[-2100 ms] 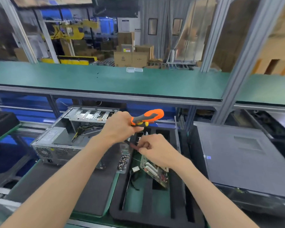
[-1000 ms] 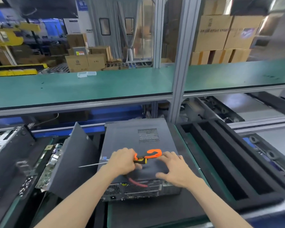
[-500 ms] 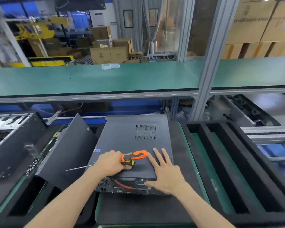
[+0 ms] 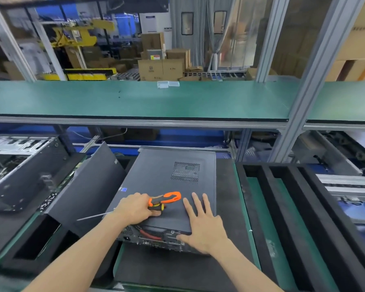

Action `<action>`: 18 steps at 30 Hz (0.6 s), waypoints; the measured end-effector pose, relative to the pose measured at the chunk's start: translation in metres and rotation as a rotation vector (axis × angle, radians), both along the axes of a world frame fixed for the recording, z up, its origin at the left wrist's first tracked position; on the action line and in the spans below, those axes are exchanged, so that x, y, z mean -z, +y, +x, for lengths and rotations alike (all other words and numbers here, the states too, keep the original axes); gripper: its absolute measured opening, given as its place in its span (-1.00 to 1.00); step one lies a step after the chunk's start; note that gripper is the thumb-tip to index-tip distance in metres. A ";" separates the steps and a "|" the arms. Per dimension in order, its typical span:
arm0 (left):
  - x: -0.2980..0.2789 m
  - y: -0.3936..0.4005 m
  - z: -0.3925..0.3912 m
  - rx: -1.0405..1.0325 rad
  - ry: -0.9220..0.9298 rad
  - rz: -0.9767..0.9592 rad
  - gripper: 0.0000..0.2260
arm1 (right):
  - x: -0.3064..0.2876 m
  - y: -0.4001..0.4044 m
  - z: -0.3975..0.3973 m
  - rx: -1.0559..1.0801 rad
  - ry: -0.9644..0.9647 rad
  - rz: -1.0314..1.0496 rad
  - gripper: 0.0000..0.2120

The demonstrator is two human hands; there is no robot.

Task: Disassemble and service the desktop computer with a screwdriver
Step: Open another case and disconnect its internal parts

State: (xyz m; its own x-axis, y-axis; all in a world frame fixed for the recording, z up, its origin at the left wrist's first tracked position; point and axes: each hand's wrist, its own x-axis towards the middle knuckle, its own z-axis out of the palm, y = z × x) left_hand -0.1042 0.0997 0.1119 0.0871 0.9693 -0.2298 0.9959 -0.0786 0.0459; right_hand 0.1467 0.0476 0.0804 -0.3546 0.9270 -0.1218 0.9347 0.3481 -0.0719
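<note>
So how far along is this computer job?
Early on. The dark grey computer case lies closed, side panel in place. The left hand grips the orange-handled screwdriver; the right hand presses flat on the panel. Opening and servicing remain.

left hand (image 4: 135, 209) grips screwdriver (image 4: 160, 201); right hand (image 4: 202, 226) flat on computer (image 4: 167, 175).

1. Green shelf (image 4: 135, 100): spans the full width, above and beyond the fingers.
2. Two small clear boxes (image 4: 168, 84): side by side on the shelf's far edge.
3. Aluminium frame post (image 4: 316, 66): upright, to the right beyond the fingers.
4. Cardboard boxes (image 4: 162, 66): stacked behind the shelf.
5. Black foam tray (image 4: 303, 218): long slots, right of the fingers.
6. Roller conveyor (image 4: 350, 186): at far right, past the foam tray.
</note>
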 end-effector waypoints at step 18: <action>0.010 0.025 -0.053 -0.089 -0.094 -0.044 -0.11 | 0.004 0.006 -0.012 0.048 -0.009 0.025 0.06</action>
State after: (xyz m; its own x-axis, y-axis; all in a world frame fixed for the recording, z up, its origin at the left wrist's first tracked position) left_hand -0.1568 0.1251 0.1021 0.0242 0.9632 -0.2676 0.9899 0.0144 0.1413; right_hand 0.1346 0.0536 0.0766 -0.3085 0.9458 -0.1013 0.9510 0.3042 -0.0557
